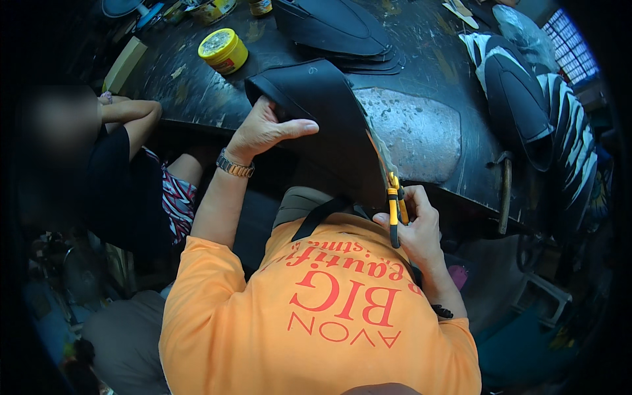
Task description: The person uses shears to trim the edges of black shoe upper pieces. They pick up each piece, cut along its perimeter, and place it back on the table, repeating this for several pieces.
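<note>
A curved black shoe upper point(322, 108) is held up in front of me at the table's near edge. My left hand point(266, 131) is closed on its left side, fingers tucked inside the fold and thumb lying outside. In my right hand point(420, 227) is a pair of pliers point(394, 207) with yellow and black handles. The tool's head meets the right edge of the upper, where a pale lining strip shows; whether its jaws bite the edge is too small to tell.
On the dark table point(184, 99) stand a yellow tub point(223, 51), stacked black uppers point(336, 29) and a worn metal slab point(415, 131). A hammer point(505, 191) hangs at the front edge. Striped cloth with another black upper point(517, 99) lies right. A seated person point(125, 151) is close on the left.
</note>
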`<state>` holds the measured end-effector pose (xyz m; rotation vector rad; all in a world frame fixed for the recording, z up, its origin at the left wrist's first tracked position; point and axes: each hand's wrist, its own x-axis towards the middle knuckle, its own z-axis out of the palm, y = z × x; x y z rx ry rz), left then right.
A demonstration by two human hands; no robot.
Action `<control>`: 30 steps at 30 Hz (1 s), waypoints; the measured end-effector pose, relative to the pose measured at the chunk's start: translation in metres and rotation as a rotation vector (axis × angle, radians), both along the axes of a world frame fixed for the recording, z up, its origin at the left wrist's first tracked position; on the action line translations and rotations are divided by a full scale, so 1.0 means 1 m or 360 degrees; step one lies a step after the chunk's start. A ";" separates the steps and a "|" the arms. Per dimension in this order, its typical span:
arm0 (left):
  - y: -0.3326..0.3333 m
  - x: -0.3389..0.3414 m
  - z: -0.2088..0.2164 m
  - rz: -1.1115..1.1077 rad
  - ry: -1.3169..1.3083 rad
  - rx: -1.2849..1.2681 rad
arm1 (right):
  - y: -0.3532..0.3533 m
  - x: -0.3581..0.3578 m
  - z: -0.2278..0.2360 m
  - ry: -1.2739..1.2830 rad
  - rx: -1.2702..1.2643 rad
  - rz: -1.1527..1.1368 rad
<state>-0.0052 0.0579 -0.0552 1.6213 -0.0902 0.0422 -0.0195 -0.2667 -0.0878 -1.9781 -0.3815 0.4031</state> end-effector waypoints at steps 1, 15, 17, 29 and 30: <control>-0.001 -0.004 -0.001 0.0002 0.0003 -0.0002 | 0.000 -0.001 0.001 -0.0025 -0.0016 0.0020; -0.004 -0.020 -0.003 0.0034 -0.0255 -0.0006 | 0.000 -0.004 -0.005 0.0062 0.0081 0.0167; -0.005 -0.021 -0.003 0.0072 -0.0239 0.0055 | -0.001 -0.005 -0.007 -0.0014 0.0166 0.0184; -0.002 -0.023 -0.007 0.0048 -0.0259 0.0003 | -0.006 -0.010 -0.026 0.0124 0.0189 0.0137; -0.002 -0.023 -0.008 0.0043 -0.0279 -0.0031 | -0.006 -0.010 -0.027 0.0146 0.0157 0.0130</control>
